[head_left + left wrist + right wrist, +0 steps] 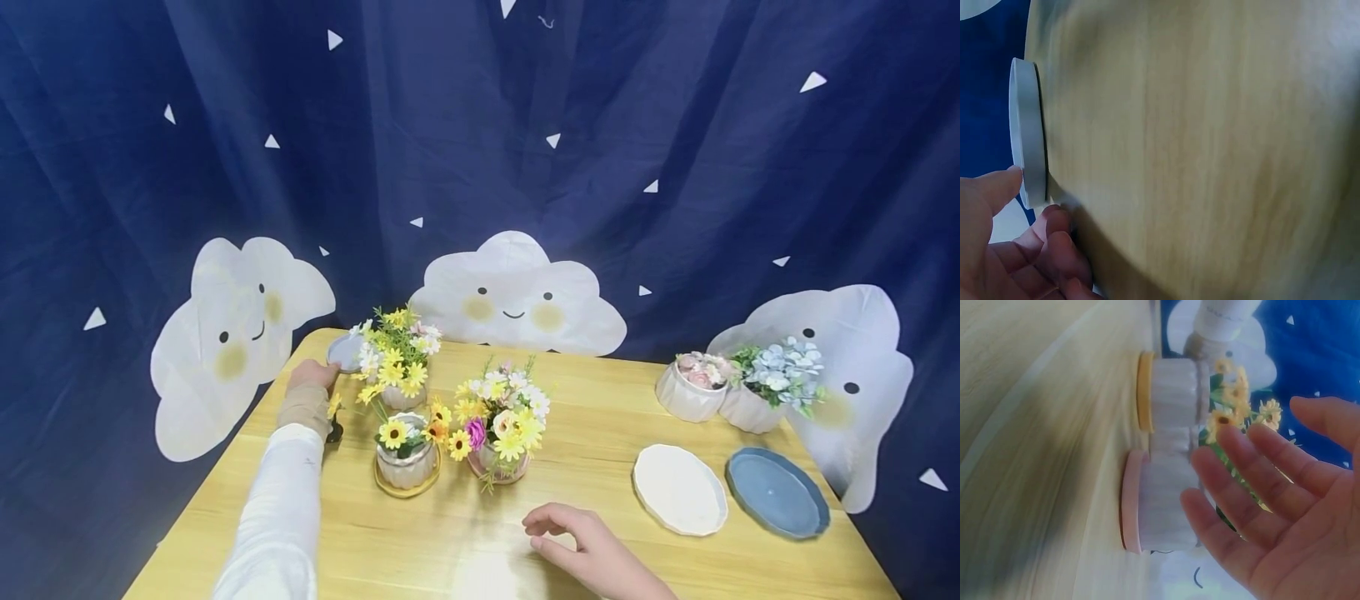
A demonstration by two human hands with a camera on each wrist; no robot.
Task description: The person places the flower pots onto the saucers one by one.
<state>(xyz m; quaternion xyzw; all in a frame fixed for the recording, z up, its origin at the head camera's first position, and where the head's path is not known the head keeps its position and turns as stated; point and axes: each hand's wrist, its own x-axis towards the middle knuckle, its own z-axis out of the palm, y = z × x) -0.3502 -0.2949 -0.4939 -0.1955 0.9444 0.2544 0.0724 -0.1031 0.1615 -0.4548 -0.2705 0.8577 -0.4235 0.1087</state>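
At the back left of the table, my left hand (315,374) is at a small grey-blue saucer (346,352). In the left wrist view the thumb lies on the rim of that saucer (1032,134), and the curled fingers sit at its lower edge. My right hand (592,550) hovers over the front of the table, its fingers loosely bent and holding nothing. Ahead of its palm, in the right wrist view, stand a pot on a pink saucer (1132,500) and a pot on a yellow saucer (1145,392).
A pot of mixed flowers (501,429), a pot of yellow sunflowers (407,462) and a taller yellow-and-white flower pot (401,358) stand left of centre. Farther right are a white plate (679,489), a blue plate (777,492), a pink-flower pot (692,396) and a blue-flower pot (753,408).
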